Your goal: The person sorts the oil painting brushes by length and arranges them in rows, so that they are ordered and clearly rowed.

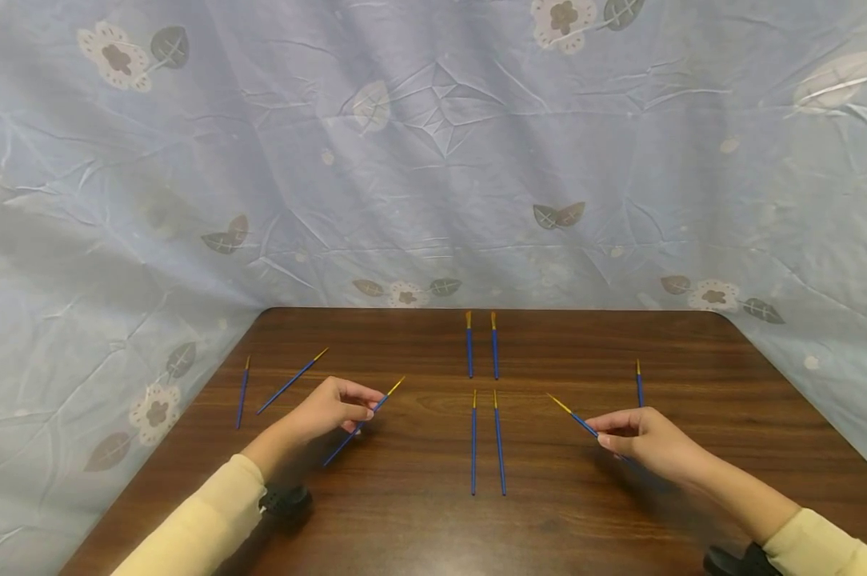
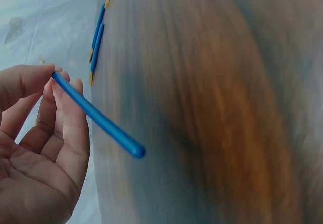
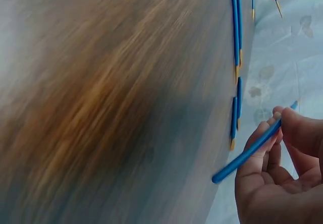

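Observation:
My left hand (image 1: 338,406) pinches a blue paintbrush (image 1: 354,432) between thumb and fingers, its yellow tip pointing up and to the right. In the left wrist view, the blue handle (image 2: 101,118) sticks out from the fingertips of that hand (image 2: 45,143). My right hand (image 1: 653,442) pinches another blue brush (image 1: 583,425), whose yellow tip points up and to the left. The right wrist view has this brush's handle (image 3: 247,153) slanting down from the hand (image 3: 287,168). Between the hands lie two thin brushes (image 1: 473,448) (image 1: 501,448), side by side.
Two flat-tipped brushes (image 1: 469,352) (image 1: 495,352) lie near the far edge of the brown table (image 1: 405,520). At the left are a brush (image 1: 242,396) and a slanted one (image 1: 293,380). One brush (image 1: 639,384) lies behind my right hand. A patterned cloth (image 1: 433,160) hangs behind.

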The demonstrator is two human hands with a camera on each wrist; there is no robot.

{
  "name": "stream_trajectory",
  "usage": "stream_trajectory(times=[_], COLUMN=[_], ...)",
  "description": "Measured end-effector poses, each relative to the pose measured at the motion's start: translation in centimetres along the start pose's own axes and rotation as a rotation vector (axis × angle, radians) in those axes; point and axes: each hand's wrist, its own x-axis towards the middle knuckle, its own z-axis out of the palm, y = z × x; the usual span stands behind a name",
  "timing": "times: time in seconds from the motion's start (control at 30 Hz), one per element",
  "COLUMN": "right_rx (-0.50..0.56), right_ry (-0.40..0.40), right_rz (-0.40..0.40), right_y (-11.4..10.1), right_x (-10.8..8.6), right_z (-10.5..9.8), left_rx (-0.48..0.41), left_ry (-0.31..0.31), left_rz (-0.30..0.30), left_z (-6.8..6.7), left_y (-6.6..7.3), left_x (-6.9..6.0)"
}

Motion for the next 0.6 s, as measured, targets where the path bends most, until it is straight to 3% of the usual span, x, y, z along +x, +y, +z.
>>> stream_trajectory(times=[0.23, 0.6], right_rx=[0.047, 0.118], right_ry=[0.01, 0.051], right_rz=[0.034, 0.083], right_y=[-0.5, -1.3], right_x=[0.8, 1.8], right_z=[0.9, 1.8], left_rx=[-0.12, -0.238], left_ry=[0.007, 0.032], left_rz=[-0.035, -0.058], left_z=[1.5, 4.4], left_y=[0.3, 1.1], left_x=[0.0, 0.8])
